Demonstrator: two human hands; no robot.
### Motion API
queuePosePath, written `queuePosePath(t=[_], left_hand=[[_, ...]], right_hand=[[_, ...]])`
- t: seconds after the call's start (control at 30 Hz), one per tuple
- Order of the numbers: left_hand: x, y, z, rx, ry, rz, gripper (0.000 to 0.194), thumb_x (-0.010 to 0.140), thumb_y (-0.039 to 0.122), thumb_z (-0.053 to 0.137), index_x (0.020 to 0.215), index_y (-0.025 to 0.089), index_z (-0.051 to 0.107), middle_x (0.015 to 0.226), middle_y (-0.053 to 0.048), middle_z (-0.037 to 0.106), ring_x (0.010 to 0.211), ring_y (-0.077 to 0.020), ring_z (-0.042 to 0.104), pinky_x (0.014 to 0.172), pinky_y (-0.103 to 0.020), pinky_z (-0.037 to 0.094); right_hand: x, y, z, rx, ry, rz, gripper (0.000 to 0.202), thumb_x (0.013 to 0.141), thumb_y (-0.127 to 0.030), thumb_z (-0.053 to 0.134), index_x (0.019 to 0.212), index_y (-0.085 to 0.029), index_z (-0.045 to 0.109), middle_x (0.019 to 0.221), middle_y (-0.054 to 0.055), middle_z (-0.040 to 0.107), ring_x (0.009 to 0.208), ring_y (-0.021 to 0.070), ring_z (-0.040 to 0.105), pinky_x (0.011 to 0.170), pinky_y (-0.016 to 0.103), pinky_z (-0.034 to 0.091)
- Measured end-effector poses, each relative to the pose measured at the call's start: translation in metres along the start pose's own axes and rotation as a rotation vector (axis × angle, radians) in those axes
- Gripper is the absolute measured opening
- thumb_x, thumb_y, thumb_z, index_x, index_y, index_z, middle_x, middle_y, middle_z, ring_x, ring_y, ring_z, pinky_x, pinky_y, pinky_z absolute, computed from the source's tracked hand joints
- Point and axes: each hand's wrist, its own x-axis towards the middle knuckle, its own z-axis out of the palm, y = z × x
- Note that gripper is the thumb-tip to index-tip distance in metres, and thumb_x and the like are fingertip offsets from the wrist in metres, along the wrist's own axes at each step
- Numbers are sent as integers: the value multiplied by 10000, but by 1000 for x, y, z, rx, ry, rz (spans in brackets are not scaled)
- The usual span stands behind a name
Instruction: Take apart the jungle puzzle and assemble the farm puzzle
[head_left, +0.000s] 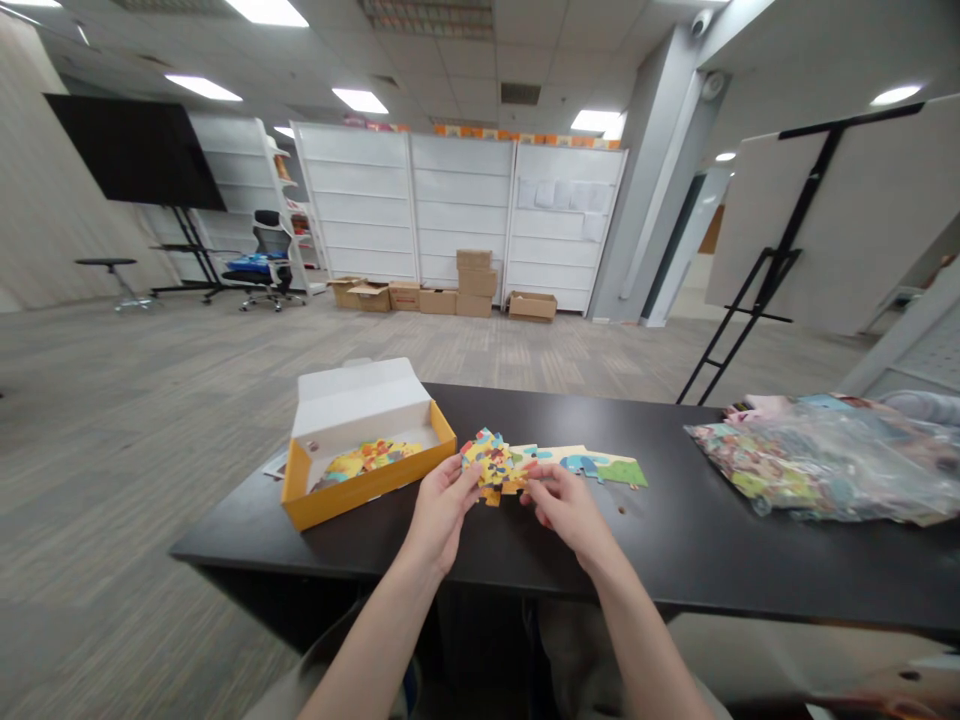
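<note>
Several colourful jigsaw puzzle pieces (491,462) are gripped in my left hand (448,497), thumb on top, held a little above the black table. My right hand (564,500) is at the right edge of the same bunch, its thumb and fingers pinched on a yellow piece there. Behind my right hand lies a joined strip of puzzle (621,472) with a blue elephant shape and green ground. To the left stands an open yellow box (375,494), its white lid raised, with more puzzle pieces (373,460) inside.
The black table (675,560) spans the front. At its right end lie clear plastic bags (817,460) of printed pieces. A small brown spot or bit (622,510) is near the strip. Beyond are cardboard boxes (474,283), an office chair (262,262) and an easel stand (765,270).
</note>
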Motion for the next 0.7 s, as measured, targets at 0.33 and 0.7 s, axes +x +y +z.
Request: queuePosePath(t=[0.33,0.7], left_hand=[[-2,-4,1,24,-9,38,421,710,276,883,1062,100,733,1028,-138,787,876,-189,739,797,-262,576],[-3,-6,4,36,5,40,398,733,268,865,1071,115,723,1025,-122,786,876,-172,736,777,-236,577]], right_hand=[[-3,-13,-34,341,-13,161,523,667,-532,829,980,-130,710,887,126,756,473,51,438,424,200,207],[0,4,-35,-94,61,16,524,741,-506,612,1115,-140,581,680,43,713,473,118,483,482,248,343]])
